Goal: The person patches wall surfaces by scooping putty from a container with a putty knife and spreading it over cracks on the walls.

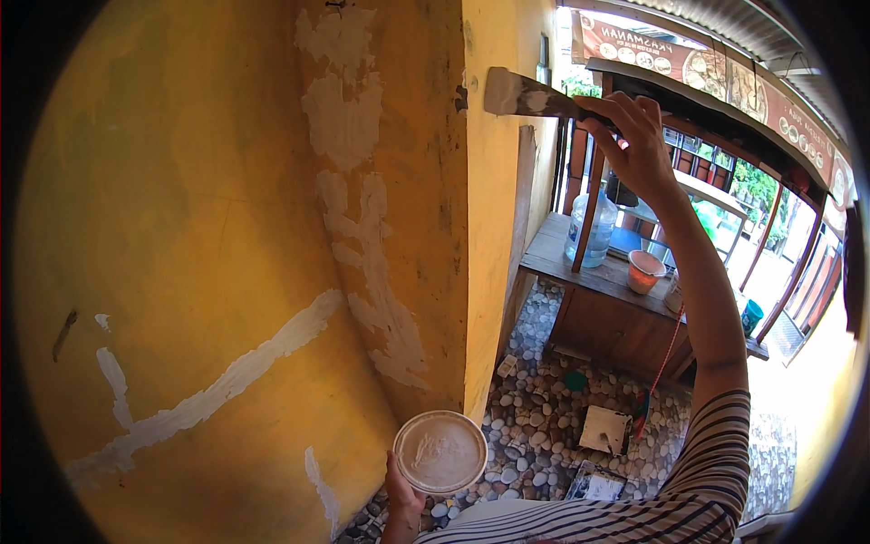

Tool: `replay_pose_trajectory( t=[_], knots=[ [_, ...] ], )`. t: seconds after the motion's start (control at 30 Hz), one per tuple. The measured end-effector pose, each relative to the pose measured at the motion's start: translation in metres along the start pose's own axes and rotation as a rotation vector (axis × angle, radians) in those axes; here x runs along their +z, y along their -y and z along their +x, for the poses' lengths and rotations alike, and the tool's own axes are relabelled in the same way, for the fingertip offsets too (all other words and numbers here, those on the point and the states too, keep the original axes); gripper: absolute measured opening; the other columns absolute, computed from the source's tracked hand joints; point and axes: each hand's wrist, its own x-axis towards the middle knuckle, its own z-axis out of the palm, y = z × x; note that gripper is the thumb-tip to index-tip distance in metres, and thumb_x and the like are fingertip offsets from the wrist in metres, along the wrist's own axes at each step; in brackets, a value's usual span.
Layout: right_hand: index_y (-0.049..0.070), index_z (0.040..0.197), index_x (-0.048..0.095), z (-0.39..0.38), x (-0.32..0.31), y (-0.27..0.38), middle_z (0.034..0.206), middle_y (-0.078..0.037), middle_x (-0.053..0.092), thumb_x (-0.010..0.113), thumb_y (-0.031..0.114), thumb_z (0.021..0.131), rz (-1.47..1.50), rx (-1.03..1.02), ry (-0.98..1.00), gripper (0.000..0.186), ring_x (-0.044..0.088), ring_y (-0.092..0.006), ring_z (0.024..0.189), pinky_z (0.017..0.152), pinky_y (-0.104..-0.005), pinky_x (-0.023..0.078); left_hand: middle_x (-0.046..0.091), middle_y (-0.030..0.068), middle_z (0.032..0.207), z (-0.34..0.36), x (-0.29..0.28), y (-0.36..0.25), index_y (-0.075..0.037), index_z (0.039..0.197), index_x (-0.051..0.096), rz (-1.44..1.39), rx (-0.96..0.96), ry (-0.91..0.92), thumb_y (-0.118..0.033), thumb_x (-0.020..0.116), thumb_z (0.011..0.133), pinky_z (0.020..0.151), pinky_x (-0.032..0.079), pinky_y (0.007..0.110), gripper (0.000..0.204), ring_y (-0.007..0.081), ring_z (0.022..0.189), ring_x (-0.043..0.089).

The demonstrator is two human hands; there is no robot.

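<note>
My right hand (634, 136) is raised high and grips the handle of a putty knife (521, 94). Its flat blade, smeared with white filler, touches the corner edge of the yellow wall (181, 227). My left hand (403, 503) holds a round white tub of filler (440, 451) from below, near the foot of the wall. White patches of filler (349, 127) run down the wall by the corner, and a long white streak (236, 376) crosses it diagonally lower down.
A wooden bench (603, 290) to the right carries a large clear water bottle (591, 231) and an orange cup (644, 270). The pebble floor (535, 408) below holds a square tile (605, 429). A wooden post (591, 208) rises from the bench.
</note>
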Motion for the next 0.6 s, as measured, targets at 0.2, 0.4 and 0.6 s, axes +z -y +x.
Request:
replay_pose_trajectory(
  t=[0.2, 0.4, 0.6],
  knots=[
    [0.022, 0.121, 0.067, 0.027, 0.008, 0.023, 0.082, -0.001, 0.059, 0.062, 0.029, 0.098, -0.047, -0.021, -0.058, 0.024, 0.058, -0.0176, 0.078, 0.087, -0.0402, 0.035, 0.062, 0.0153, 0.133, 0.000, -0.005, 0.006, -0.003, 0.136, 0.054, 0.014, -0.002, -0.041, -0.046, 0.035, 0.107, 0.108, 0.045, 0.044, 0.056, 0.0294, 0.124, 0.059],
    [0.020, 0.117, 0.069, 0.021, 0.002, 0.025, 0.080, 0.001, 0.058, 0.064, 0.027, 0.097, -0.101, -0.051, 0.001, 0.021, 0.057, -0.0163, 0.075, 0.085, -0.0391, 0.037, 0.062, 0.0156, 0.133, -0.004, -0.012, 0.009, 0.000, 0.136, 0.052, -0.014, 0.001, -0.035, -0.044, 0.036, 0.108, 0.106, 0.047, 0.043, 0.055, 0.0282, 0.122, 0.060],
    [0.018, 0.116, 0.069, 0.018, -0.005, 0.041, 0.078, 0.001, 0.058, 0.067, 0.022, 0.095, -0.046, -0.034, -0.067, 0.021, 0.056, -0.0174, 0.069, 0.078, -0.0363, 0.040, 0.062, 0.0154, 0.133, -0.004, -0.018, 0.004, -0.003, 0.137, 0.053, -0.015, -0.025, -0.029, -0.046, 0.033, 0.107, 0.107, 0.046, 0.044, 0.056, 0.0294, 0.122, 0.060]
  ],
)
